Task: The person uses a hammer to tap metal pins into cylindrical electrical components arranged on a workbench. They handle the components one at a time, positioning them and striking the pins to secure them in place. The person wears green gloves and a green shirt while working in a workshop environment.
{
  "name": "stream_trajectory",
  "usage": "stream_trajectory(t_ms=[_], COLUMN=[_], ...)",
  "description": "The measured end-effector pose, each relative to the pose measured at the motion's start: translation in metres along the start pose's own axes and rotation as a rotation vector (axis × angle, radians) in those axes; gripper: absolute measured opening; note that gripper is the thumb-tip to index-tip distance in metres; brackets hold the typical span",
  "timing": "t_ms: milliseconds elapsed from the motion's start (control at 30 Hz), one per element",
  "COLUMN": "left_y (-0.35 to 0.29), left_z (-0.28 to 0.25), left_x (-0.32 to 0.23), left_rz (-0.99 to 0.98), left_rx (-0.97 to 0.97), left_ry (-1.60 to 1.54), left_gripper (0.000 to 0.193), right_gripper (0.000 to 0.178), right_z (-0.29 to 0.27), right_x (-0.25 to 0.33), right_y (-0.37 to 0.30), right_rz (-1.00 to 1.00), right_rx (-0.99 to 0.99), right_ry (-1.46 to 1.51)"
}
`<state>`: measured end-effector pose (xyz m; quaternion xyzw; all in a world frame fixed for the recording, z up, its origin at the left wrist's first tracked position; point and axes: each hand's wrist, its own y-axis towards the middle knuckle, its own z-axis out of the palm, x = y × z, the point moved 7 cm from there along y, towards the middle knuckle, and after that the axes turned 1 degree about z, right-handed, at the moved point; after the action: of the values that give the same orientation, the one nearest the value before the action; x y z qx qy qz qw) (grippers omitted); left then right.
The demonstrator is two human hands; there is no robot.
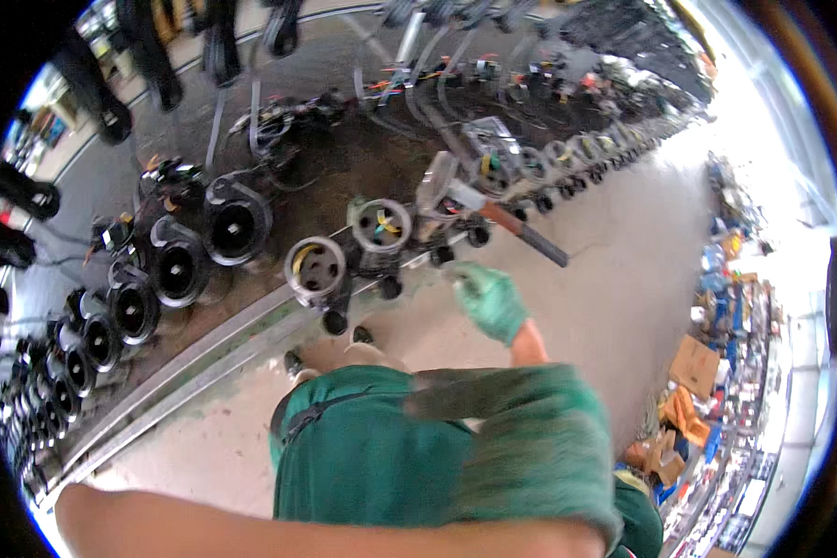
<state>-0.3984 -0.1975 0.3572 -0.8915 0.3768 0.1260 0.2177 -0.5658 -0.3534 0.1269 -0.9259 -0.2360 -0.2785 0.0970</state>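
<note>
My right hand (491, 302), in a green glove, hovers off the front edge of the bench, fingers loosely apart and nothing seen in them. My left forearm crosses low in front of me. Its green-gloved left hand (539, 437) is close to the camera and smeared by motion, bent back toward the left. Whether it holds anything cannot be made out. Beyond my right hand, a mallet-like tool (502, 219) with a grey head, brown shaft and dark grip juts over the bench edge. Two round grey housings (381, 226) with coloured wires inside stand left of it.
Black fan-like round units (179, 267) line the bench edge to the left; more grey housings (586, 147) run off to the right. Black parts (219, 46) hang above the dark bench (335, 177). Cardboard boxes (695, 365) and an orange item (684, 416) sit along the right side.
</note>
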Motion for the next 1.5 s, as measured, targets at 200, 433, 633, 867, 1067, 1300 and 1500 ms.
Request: stream_trajectory(t_ms=[200,433,633,867,1067,1300,1500], left_y=[-0.011,-0.033,-0.059,-0.021,0.016,0.029,0.033], left_z=[0.017,0.024,0.112,0.146,0.14,0.112,0.098], left_x=[-0.02,0.019,0.201,0.274,0.291,0.285,0.286], left_rz=[0.107,-0.039,-0.793,-1.026,-0.97,-0.785,-0.524], left_rx=[-0.038,-0.021,-0.064,-0.591,-0.176,-0.086,-0.261], left_ry=[-0.032,-0.075,-0.246,-0.392,-0.297,-0.048,0.103], left_gripper=[0.033,0.034,0.043,0.062,0.04,0.021,0.023], right_gripper=[0.034,0.057,0.058,0.033,0.025,0.028,0.029], right_z=[-0.058,-0.049,-0.044,-0.055,-0.009,0.055,0.03], right_x=[-0.019,-0.05,-0.079,-0.03,0.05,0.081,0.122], right_y=[0.015,0.074,0.086,0.081,0.011,-0.023,-0.012], right_rz=[0.027,-0.008,0.092,0.172,0.368,0.299,0.204], right_rx=[-0.314,-0.146,-0.181,-0.046,0.139,0.271,0.204], right_ry=[-0.121,-0.457,-0.596,-0.412,0.277,0.337,0.186])
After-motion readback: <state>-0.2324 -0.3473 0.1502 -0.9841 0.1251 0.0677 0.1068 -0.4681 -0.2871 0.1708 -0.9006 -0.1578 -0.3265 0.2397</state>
